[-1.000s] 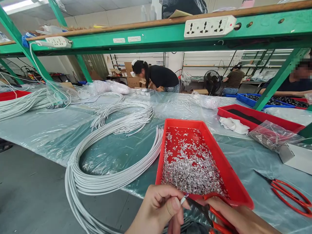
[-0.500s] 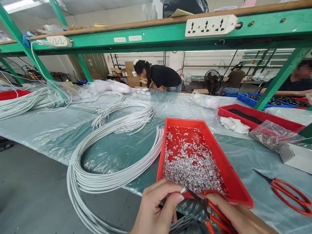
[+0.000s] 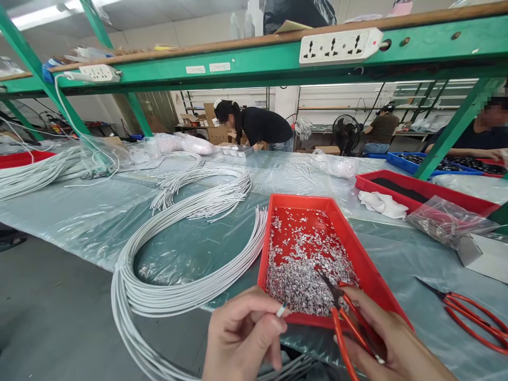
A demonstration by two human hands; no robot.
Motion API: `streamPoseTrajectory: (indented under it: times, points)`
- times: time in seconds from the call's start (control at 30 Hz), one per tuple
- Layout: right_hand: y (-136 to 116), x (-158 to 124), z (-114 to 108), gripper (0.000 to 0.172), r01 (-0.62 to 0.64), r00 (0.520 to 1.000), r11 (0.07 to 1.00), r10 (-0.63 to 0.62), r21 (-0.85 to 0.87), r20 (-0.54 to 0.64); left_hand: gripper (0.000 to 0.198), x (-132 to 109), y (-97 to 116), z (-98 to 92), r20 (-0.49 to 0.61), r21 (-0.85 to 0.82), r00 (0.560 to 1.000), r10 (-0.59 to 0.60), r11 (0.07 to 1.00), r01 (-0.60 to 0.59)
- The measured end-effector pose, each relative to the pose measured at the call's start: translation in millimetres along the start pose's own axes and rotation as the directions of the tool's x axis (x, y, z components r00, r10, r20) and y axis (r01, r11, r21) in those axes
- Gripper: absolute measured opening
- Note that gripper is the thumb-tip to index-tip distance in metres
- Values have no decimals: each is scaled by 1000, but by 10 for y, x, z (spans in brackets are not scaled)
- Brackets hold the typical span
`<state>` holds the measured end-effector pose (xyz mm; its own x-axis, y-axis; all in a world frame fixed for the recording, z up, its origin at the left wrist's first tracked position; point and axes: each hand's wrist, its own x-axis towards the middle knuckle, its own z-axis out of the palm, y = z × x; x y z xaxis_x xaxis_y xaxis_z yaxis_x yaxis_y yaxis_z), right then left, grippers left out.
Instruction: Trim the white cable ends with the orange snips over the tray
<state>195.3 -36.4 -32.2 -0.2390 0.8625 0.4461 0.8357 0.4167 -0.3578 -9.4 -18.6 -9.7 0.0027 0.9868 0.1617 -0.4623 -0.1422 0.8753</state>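
Between thumb and fingers, my left hand (image 3: 246,333) pinches the end of a white cable (image 3: 281,309), its dark tip sticking out. My right hand (image 3: 384,333) grips red-handled scissors (image 3: 337,301), whose dark blades reach over the tray and stand apart from the cable. Just beyond both hands is a red tray (image 3: 369,270) with many small silvery scraps (image 3: 305,264) heaped mostly at its near end. A large coil of white cables (image 3: 178,296) lies left of the tray and hangs over the table edge.
A second pair of scissors (image 3: 472,317) with red handles lies at right. Behind it are a clear bag (image 3: 444,219), a white cloth (image 3: 383,203) and another red tray (image 3: 468,198). A green shelf beam (image 3: 246,71) crosses above. People work in the background.
The scissors have moved away from the cable tip, up and right over the tray, their handles spread wider. My left hand has shifted left and slightly down with the cable.
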Motion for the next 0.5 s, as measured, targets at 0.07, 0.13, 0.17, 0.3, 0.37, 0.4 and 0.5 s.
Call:
streamPoseTrajectory:
  times: [0.07, 0.13, 0.17, 0.3, 0.37, 0.4, 0.5]
  points:
    - [-74, 52, 61, 38, -92, 995, 956, 102, 278, -23, 23, 18, -25, 28, -16, 30, 998, -57, 998, 58]
    - [-200, 130, 114, 22, -129, 982, 859, 179, 496, -54, 27, 27, -70, 60, -1, 36, 992, -123, 992, 123]
    - [-268, 174, 138, 16, -96, 977, 834, 183, 543, -107, 29, 26, -92, 75, 9, 34, 990, -144, 989, 144]
    - [-499, 316, 231, 14, 143, 919, 834, 88, 532, -384, 30, 7, -124, 121, 56, 26, 980, -189, 982, 187]
    - [-586, 345, 281, 15, 172, 870, 804, 147, 570, -471, 30, -1, -115, 134, 65, 41, 982, -177, 984, 174]
    - [-628, 351, 302, 14, 156, 848, 770, 217, 618, -484, 30, -5, -109, 139, 63, 53, 984, -164, 985, 161]
    - [-739, 359, 331, 10, 95, 784, 651, 418, 753, -460, 28, -16, -101, 153, 43, 88, 992, -120, 989, 116]
